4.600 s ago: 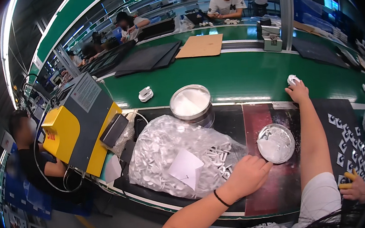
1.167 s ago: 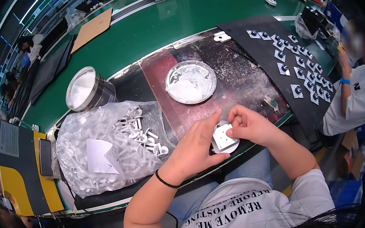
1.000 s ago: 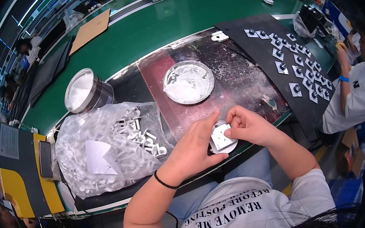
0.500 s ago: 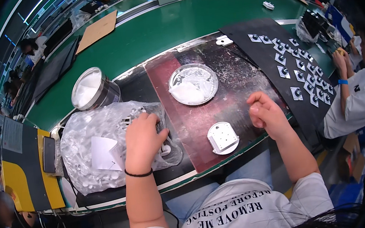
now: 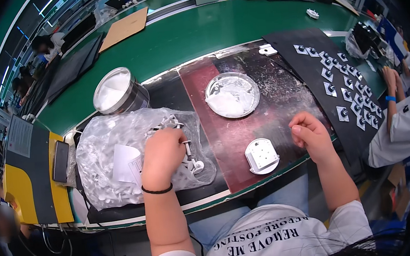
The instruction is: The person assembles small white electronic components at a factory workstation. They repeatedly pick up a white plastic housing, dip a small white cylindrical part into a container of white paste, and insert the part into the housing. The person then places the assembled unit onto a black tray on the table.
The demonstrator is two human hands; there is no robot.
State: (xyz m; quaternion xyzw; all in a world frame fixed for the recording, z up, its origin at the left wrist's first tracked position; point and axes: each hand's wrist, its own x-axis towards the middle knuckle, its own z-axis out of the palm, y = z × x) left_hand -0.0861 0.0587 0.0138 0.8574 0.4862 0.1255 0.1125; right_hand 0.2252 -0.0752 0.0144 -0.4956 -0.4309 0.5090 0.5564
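My left hand (image 5: 164,151) reaches into the mouth of a clear plastic bag (image 5: 94,161) full of small white plastic parts (image 5: 198,167). Its fingers curl down among them, with the tips hidden, so what they grip does not show. One white part lies beside its thumb. Above the table's right front, my right hand (image 5: 313,135) is raised with fingers loosely curled in and nothing visible in them. Between the two hands, on the dark red board (image 5: 212,152), sits a white round-based plastic housing (image 5: 262,157) with small holes in its flat face. Neither hand touches it.
Behind the housing is a round, shallow dish (image 5: 249,105) with white material. A tin (image 5: 138,97) of white substance stands behind the bag. Several small pale squares with black centres lie on a black mat (image 5: 303,69) at right, near another person's arm (image 5: 391,105). A phone (image 5: 60,161) is at left.
My left hand has worked deeper among the white parts, its fingers more bunched. My right hand's fingers have drawn closer together. The whole view has shifted slightly; the housing stays on the board.
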